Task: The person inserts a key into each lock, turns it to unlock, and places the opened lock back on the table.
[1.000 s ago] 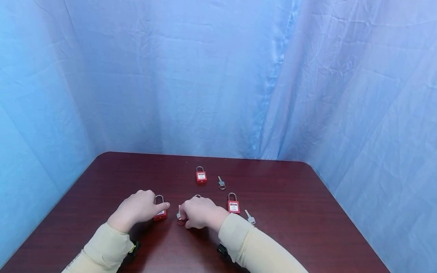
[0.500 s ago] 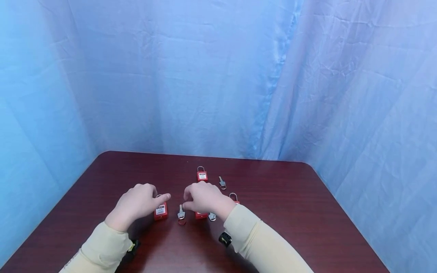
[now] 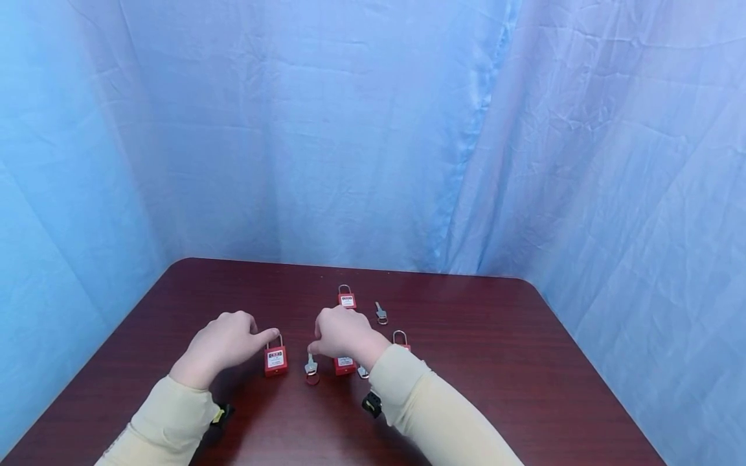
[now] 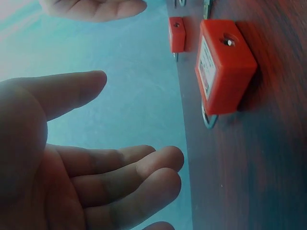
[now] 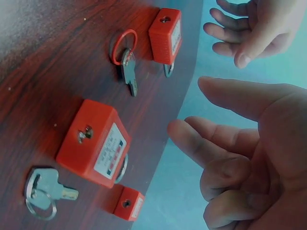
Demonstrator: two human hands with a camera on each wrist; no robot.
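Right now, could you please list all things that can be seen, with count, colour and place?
padlocks: 4, red with steel shackles; one under the left fingertips, one under the right hand, one behind it, one at the right, partly hidden by the sleeve
keys: 3, silver; one with a red ring between the two near padlocks, one beside the far padlock, one half hidden at the right wrist
table: 1, dark red-brown wood, under everything
curtain: blue cloth, behind and at both sides
sleeves: 2, beige, on both forearms
left hand: open, above the left padlock, holds nothing
right hand: open, above the middle padlock, holds nothing
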